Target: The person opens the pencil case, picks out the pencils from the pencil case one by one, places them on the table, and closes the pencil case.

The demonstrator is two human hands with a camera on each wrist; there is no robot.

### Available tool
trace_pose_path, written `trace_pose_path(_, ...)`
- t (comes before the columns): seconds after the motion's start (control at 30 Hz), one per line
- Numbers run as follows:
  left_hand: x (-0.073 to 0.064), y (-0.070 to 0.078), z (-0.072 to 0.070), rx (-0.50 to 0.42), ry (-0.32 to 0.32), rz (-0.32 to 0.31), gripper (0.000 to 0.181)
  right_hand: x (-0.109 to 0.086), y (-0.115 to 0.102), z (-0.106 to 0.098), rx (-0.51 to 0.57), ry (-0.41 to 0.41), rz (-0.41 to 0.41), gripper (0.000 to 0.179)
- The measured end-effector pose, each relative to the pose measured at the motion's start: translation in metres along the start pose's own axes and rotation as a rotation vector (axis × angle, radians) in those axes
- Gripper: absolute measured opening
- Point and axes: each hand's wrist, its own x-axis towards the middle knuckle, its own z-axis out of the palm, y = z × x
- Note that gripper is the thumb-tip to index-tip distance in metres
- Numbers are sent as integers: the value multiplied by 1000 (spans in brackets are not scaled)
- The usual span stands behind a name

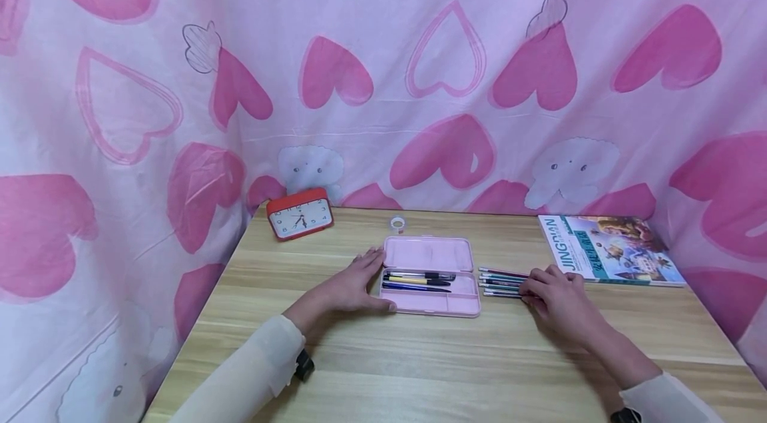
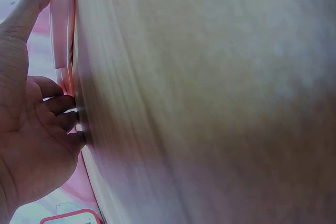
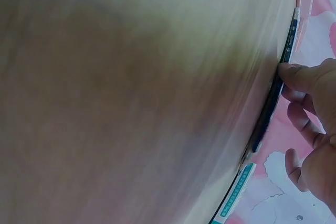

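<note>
A pink pencil case (image 1: 433,311) lies with its lid raised on the wooden table. In its larger compartment are several pens (image 1: 416,281), among them black, yellow and blue ones. My left hand (image 1: 353,282) rests against the case's left side, thumb by the near corner and fingers spread toward the lid. To the right of the case lies a row of several pencils (image 1: 502,282). My right hand (image 1: 557,296) holds their right-hand ends, thumb on the near side and fingers over the top. The right wrist view shows the thumb against a dark pencil (image 3: 286,45).
A red alarm clock (image 1: 299,214) stands at the back left. Behind the case is a small roll of tape (image 1: 397,223). At the back right lies a magazine (image 1: 611,250) with a colourful cover. A pink curtain with hearts (image 1: 443,150) hangs along the table's far edge.
</note>
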Motion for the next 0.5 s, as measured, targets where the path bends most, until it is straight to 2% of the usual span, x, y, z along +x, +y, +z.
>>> trace_pose_path(0.5,-1,3,-2,1,-5,4,132,0,0,-1,21,5,-3,22)
